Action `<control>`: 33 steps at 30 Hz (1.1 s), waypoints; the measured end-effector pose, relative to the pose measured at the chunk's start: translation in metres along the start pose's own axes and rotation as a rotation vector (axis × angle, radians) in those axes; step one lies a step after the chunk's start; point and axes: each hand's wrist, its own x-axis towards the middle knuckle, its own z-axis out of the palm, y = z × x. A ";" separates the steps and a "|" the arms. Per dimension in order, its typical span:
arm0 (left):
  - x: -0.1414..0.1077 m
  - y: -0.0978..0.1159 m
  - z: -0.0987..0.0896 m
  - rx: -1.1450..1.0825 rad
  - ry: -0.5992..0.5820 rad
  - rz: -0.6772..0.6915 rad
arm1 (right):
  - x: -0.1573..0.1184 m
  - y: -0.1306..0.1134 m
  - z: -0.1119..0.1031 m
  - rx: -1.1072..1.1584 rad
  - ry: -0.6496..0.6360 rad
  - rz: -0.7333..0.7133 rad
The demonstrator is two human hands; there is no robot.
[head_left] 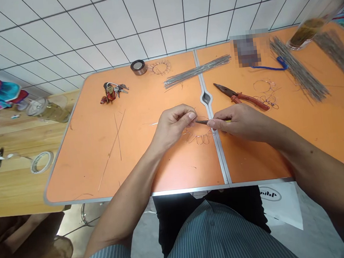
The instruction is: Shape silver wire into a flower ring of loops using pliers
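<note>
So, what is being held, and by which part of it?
The right-hand grip holds a dark-tipped tool around its middle; the left-hand grip seems to pinch the looped wire at its upper left edge.

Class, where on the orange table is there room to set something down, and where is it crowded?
Mostly bare: the table between the crossed wires and its left edge, and the patch between keys and left hand. Crowded: the centre, with right hand, pointed tool and wire ring; and behind the right hand, with pliers and wire bundles.
</note>
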 end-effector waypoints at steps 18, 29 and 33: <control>-0.001 0.002 0.000 0.001 -0.004 -0.013 | -0.001 0.000 0.000 -0.036 0.026 0.004; -0.001 0.004 0.003 0.007 0.009 -0.005 | -0.004 -0.004 -0.001 -0.052 0.030 0.027; -0.001 0.004 0.004 0.036 0.019 0.015 | -0.004 -0.006 0.000 -0.052 0.033 0.030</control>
